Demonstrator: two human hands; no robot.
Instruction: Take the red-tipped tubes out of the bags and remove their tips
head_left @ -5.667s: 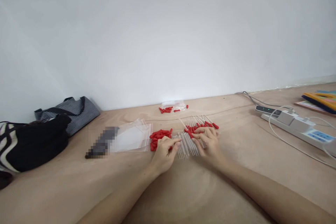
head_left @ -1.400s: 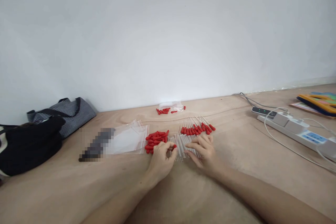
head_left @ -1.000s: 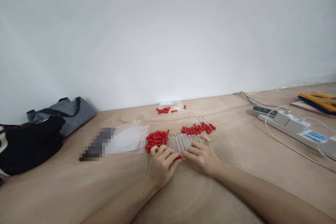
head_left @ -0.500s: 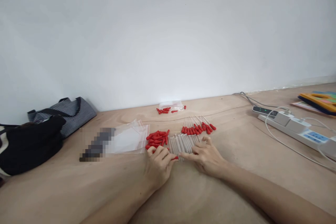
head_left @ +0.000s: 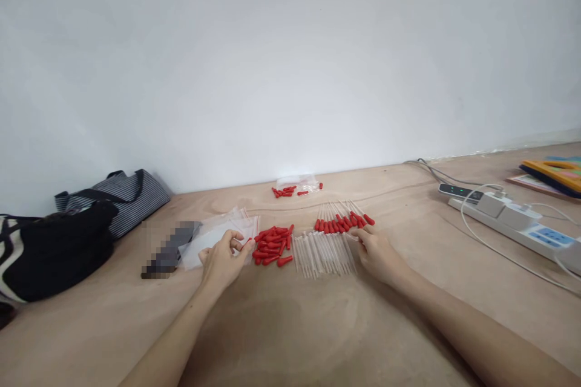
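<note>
My left hand is over the clear zip bags, its thumb and finger closed on a small red rubber bulb, mostly covered by the fingertips. Just right of it lies a pile of red rubber bulbs. A row of thin clear glass tubes lies side by side in the middle. At that row's right end my right hand has its fingertips pinched on what looks like the end of a glass tube. Behind the row, several droppers, glass tubes with red bulbs fitted, lie fanned out.
Farther back, more red bulbs lie beside a clear bag near the wall. A striped bag and a black bag stand left, beside a blurred dark object. On the right are a power strip with cables and a yellow-edged board.
My left hand has moved left from the tubes to the zip bags with the red bulb. My right hand has shifted to the tube row's right end, uncovering the row.
</note>
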